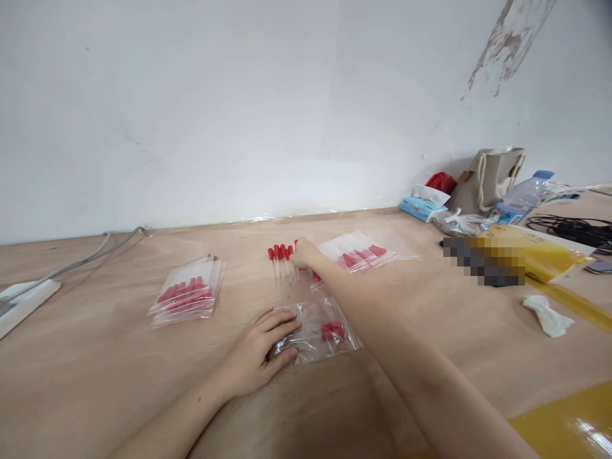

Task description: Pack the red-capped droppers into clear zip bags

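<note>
My left hand [262, 347] lies with spread fingers on the left side of a clear plastic bag [310, 319], which has small red pieces [332, 330] at its right. Farther out, my right hand [303, 255] is closed, its fingertips pinching at the right end of a row of thin red-headed pins [282, 252]. A red head shows at those fingertips; the rest of that pin is partly hidden. Left of the row is a stack of clear bags [189, 293] holding red-headed items. More flat bags [366, 250] with red pieces lie beyond my right forearm.
A grey cable [95, 256] runs to a white power strip [31, 303] at the left. Along the right stand a blue tissue pack [423, 207], a cloth bag [495, 182], a plastic bottle [523, 197] and a yellow packet [549, 252]. A crumpled tissue [547, 315] lies nearer.
</note>
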`<action>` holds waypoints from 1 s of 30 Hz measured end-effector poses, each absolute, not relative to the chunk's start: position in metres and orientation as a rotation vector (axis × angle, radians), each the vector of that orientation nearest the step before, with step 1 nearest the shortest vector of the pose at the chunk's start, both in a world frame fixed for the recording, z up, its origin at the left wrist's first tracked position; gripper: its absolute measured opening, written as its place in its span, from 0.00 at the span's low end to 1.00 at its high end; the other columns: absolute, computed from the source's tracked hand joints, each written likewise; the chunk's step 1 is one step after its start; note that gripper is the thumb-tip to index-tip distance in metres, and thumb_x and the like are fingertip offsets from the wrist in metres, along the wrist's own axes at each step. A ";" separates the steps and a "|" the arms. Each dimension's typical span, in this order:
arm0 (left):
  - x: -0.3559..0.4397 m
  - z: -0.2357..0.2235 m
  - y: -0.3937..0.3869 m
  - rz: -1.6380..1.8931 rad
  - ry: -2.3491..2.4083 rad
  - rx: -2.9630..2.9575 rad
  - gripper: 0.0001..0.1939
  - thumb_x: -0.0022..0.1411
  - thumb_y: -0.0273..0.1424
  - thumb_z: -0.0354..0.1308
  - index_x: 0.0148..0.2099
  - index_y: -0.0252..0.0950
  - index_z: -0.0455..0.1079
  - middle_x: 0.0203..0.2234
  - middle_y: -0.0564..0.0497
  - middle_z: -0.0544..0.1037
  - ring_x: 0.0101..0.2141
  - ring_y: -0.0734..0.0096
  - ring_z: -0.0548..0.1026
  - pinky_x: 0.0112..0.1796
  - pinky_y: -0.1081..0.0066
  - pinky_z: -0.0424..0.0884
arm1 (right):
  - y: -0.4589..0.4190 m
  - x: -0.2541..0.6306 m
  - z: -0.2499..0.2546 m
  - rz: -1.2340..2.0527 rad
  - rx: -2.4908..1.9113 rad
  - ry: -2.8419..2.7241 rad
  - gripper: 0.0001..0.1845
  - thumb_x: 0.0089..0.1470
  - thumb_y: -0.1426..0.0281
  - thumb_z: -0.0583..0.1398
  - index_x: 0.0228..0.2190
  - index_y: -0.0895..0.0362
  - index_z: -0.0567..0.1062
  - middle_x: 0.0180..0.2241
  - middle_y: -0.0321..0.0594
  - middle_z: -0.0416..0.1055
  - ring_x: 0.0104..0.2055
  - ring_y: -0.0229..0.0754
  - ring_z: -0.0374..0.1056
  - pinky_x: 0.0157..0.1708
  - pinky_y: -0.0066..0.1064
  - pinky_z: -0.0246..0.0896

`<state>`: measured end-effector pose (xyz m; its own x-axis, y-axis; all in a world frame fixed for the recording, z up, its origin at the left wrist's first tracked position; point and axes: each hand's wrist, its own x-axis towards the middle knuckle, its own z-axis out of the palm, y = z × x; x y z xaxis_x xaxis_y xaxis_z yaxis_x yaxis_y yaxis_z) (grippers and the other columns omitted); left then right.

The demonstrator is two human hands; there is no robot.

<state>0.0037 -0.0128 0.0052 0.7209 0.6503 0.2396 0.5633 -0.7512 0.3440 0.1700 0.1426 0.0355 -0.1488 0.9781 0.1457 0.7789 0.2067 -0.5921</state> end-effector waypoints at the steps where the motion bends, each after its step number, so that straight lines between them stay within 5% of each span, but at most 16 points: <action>1: 0.004 0.006 -0.013 0.514 0.964 2.679 0.19 0.62 0.35 0.51 0.55 0.42 0.62 0.52 0.47 0.66 0.53 0.61 0.63 0.54 0.54 0.57 | 0.137 0.178 0.038 0.558 -1.634 -1.937 0.18 0.43 0.76 0.55 0.40 0.65 0.66 0.21 0.43 0.70 0.20 0.42 0.68 0.19 0.29 0.61; 8: 0.003 0.006 -0.013 0.506 0.971 2.685 0.20 0.62 0.35 0.50 0.57 0.42 0.60 0.53 0.48 0.65 0.53 0.62 0.62 0.54 0.54 0.55 | 0.049 0.274 0.028 0.872 -1.246 -1.197 0.33 0.41 0.70 0.55 0.49 0.54 0.50 0.15 0.21 0.59 0.12 0.33 0.60 0.13 0.23 0.58; 22: 0.002 0.004 -0.011 0.462 0.983 2.711 0.19 0.63 0.36 0.48 0.56 0.43 0.60 0.53 0.48 0.65 0.53 0.62 0.62 0.53 0.55 0.57 | -0.005 0.287 -0.010 0.931 -1.167 -0.860 0.27 0.41 0.62 0.63 0.37 0.51 0.53 0.20 0.24 0.63 0.19 0.36 0.66 0.20 0.29 0.67; 30: 0.003 0.004 -0.011 0.472 1.003 2.705 0.22 0.63 0.37 0.48 0.59 0.43 0.55 0.54 0.49 0.64 0.54 0.63 0.62 0.55 0.56 0.54 | -0.012 0.282 -0.008 1.256 -1.024 -0.815 0.19 0.44 0.61 0.61 0.31 0.53 0.57 0.26 0.31 0.69 0.29 0.38 0.71 0.32 0.33 0.68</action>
<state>0.0029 -0.0114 0.0039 0.7159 0.6622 0.2213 0.5923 -0.7439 0.3095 0.2820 -0.0123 -0.0077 0.1546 0.9868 -0.0490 -0.3574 0.0097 -0.9339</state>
